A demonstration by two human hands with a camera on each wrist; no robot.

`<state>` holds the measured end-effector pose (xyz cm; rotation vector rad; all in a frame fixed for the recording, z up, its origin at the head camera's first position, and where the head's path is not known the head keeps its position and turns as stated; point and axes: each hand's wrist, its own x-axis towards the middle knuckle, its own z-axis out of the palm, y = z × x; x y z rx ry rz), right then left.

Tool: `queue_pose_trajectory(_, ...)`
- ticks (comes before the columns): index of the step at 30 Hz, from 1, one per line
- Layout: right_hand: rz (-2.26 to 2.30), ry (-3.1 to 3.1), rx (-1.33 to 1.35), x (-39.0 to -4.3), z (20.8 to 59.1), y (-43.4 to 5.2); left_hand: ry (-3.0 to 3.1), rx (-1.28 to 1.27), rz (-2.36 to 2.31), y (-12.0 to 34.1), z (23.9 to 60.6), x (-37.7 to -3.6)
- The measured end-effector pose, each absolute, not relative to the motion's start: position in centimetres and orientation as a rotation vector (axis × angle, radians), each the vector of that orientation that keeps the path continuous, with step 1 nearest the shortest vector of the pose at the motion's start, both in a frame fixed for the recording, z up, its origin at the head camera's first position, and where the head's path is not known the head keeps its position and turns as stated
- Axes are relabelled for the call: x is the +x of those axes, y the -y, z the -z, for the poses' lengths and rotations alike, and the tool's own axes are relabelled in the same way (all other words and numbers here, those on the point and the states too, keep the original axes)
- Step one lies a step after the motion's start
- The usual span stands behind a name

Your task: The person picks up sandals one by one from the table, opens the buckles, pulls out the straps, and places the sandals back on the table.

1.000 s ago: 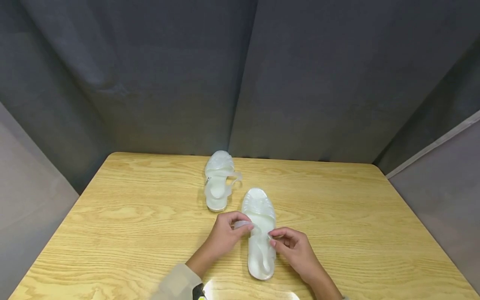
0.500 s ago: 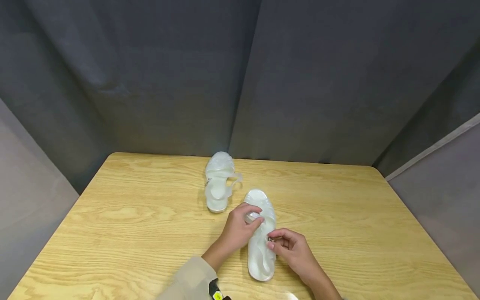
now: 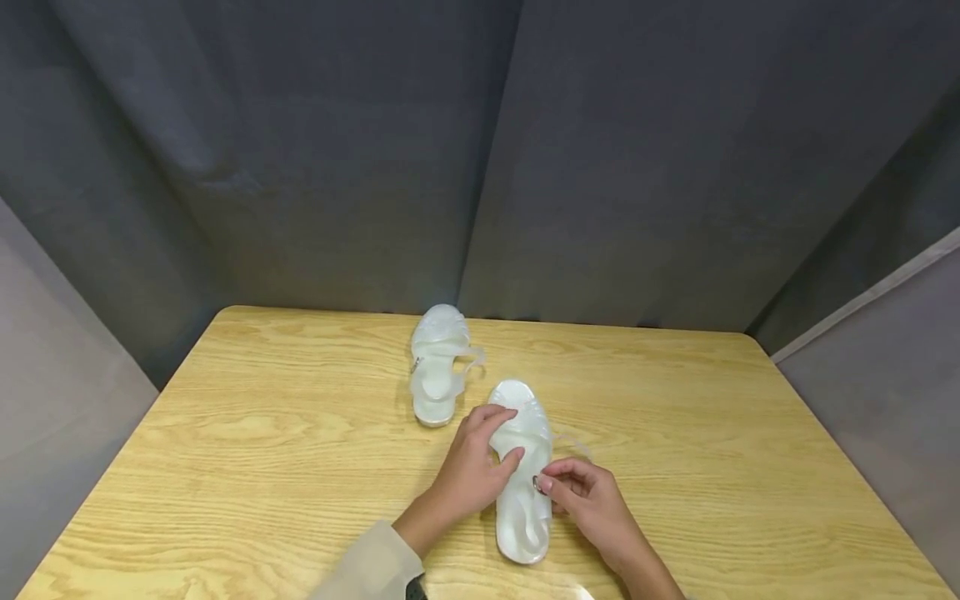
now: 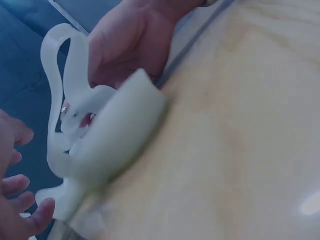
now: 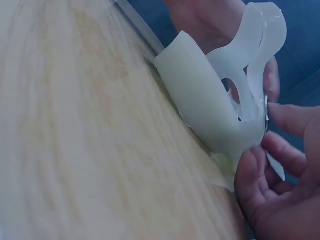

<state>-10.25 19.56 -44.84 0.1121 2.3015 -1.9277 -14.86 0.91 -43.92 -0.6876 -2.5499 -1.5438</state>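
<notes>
Near sandal point(image 3: 522, 471): lying flat on the tabletop point(image 3: 247, 450), toe pointing away, both hands on it; milky translucent jelly.
Far sandal point(image 3: 437, 367): beyond and to the left of the near sandal, apart from it, untouched, strap end sticking out toward the near sandal.
Left hand point(image 3: 474, 467): resting on the near sandal's left edge, thumb laid across the front strap, fingers point(image 3: 498, 414) loosely curled over the toe bands. No longer pinching the strap end held a second ago; slid forward to steady the shoe instead.
Right hand point(image 3: 588, 500): at the near sandal's right edge, thumb and forefinger pinched on the small metal buckle point(image 3: 537, 481); same spot as a second ago.
Strap point(image 3: 573, 440): loose, trailing off to the right of the near sandal onto the tabletop, released by the left hand.
Meaning: strap seemingly undone and let go; near sandal held still by the left hand while the right stays at the buckle.
Wrist views: near sandal's heel point(image 4: 120, 132) and arched straps point(image 5: 252, 42) close up, blurred.
</notes>
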Motion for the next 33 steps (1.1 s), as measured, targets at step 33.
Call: queue_pose_trajectory(33,1.828,-2.386,0.321,-10.5,43.8,-18.2,2.621,-0.367,2.26,1.1,44.6,-13.0)
